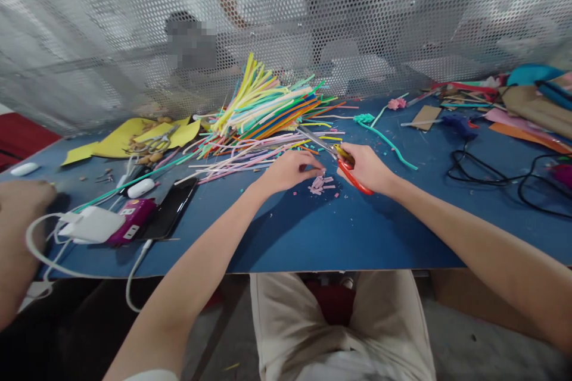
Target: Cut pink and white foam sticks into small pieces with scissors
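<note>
My right hand (365, 168) is closed around the orange handles of a pair of scissors (333, 155), whose blades point up and left toward a heap of coloured pipe cleaners (263, 113). My left hand (288, 171) rests on the blue table (290, 232) just left of the blades, fingers curled in a pinch over small pink cut pieces (320, 183). What the fingertips hold is too small to make out.
At the left lie a white charger with cable (92, 224), a magenta device (133, 220), a black phone (172, 211), yellow paper with another pair of scissors (152, 143). Another person's arm (18, 232) sits at the far left. Black cables (491, 175) and craft scraps lie at the right. A perforated screen (357, 24) stands behind.
</note>
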{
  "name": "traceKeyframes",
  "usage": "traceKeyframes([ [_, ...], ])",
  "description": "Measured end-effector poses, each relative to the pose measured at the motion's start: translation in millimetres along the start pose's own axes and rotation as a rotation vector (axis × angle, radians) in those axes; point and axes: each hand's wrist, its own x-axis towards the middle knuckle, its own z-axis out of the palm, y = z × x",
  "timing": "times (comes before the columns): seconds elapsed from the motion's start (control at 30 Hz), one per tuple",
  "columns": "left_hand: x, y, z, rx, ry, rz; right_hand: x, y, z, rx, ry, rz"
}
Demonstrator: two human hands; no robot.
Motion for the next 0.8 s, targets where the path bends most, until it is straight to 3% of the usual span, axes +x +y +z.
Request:
traceKeyframes([
  [0.13,-1,-1,1.7,0.032,-0.076,0.000,-1,-2,1,0.005,-0.005,-0.031],
  [0.3,-2,-1,1.1,0.150,-0.080,0.040,1,5,2,0.138,0.087,0.106],
  [0.43,-1,-3,4.6,0.244,-0.053,0.071,4,15,6,0.431,0.139,0.220],
  [0.6,0,-8,10.4,0.216,-0.112,0.104,5,22,17,0.835,0.216,0.404],
  [0.7,0,-11,12.8,0.189,-0.110,0.089,7,28,15,0.743,0.267,0.398],
  [0.8,-1,-12,14.3,0.140,-0.117,0.104,11,36,4,0.449,0.280,0.393],
])
